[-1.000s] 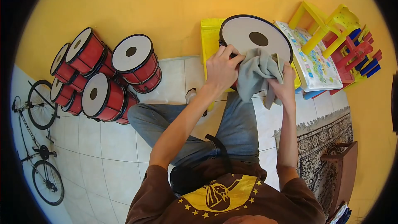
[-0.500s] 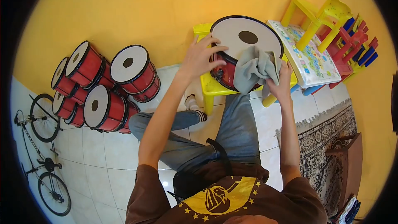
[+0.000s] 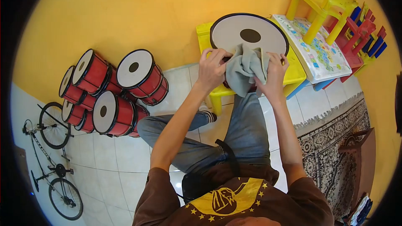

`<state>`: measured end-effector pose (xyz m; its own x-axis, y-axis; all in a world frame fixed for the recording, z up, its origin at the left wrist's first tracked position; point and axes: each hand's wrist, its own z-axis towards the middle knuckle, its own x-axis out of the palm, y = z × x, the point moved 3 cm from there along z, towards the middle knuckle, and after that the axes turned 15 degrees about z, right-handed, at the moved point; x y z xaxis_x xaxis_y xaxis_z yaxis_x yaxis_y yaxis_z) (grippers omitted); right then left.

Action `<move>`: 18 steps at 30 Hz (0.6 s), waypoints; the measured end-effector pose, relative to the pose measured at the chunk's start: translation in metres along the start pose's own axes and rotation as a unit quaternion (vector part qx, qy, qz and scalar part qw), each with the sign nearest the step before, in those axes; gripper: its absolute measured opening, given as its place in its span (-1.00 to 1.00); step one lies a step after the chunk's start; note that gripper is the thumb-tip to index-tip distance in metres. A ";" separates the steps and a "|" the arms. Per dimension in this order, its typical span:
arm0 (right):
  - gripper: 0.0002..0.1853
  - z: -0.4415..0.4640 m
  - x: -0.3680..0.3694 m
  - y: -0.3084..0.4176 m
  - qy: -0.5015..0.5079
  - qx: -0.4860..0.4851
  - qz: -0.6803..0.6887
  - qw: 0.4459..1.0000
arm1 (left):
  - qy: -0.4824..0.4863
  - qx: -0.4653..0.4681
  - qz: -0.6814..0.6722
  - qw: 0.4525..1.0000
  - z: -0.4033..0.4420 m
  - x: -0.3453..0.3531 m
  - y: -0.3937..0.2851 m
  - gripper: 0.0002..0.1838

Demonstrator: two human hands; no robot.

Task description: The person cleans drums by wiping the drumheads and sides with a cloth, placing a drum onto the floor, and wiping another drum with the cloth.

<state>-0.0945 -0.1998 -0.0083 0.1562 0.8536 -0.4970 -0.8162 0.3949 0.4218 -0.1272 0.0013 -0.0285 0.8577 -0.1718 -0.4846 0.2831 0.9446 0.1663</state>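
Note:
A red drum (image 3: 230, 27) with a pale head, black rim and dark centre spot rests on a yellow plastic stool (image 3: 205, 37). A crumpled grey-green cloth (image 3: 247, 69) hangs over the drum's near rim and hides part of its red side. My right hand (image 3: 273, 73) grips the cloth at its right edge. On the other side, my left hand (image 3: 212, 68) has its fingers curled and closed at the cloth's left edge, next to the rim. Both sets of fingertips are partly hidden by folds.
Several red drums (image 3: 121, 113) are stacked on the tiled floor to the left, near a bicycle (image 3: 52, 167). At right stand a printed children's table (image 3: 322, 54), a yellow chair (image 3: 331, 14) on it, and a patterned rug (image 3: 322, 146). A yellow wall (image 3: 167, 12) lies behind.
My left hand has gone from open at the rim to closed at the cloth's edge. The cloth and my right hand have shifted left. The camera view has moved slightly.

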 end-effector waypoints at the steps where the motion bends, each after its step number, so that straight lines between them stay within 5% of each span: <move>1: -0.49 0.000 -0.002 -0.001 0.002 -0.002 0.007 1.000 | -0.005 -0.010 0.012 1.000 0.002 -0.001 -0.003 -0.71; 8: -0.47 -0.009 -0.042 -0.032 0.034 0.014 0.003 0.999 | 0.130 -0.051 -0.123 0.982 0.014 -0.004 0.055 -0.40; 18: -0.47 -0.006 -0.046 -0.045 0.033 -0.001 0.060 0.998 | 0.009 0.017 -0.062 0.998 0.000 -0.003 0.034 -0.52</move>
<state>-0.0681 -0.2582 -0.0088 0.0204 0.8705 -0.4918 -0.8283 0.2902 0.4792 -0.1202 0.0337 -0.0219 0.8077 -0.2811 -0.5183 0.4008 0.9064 0.1331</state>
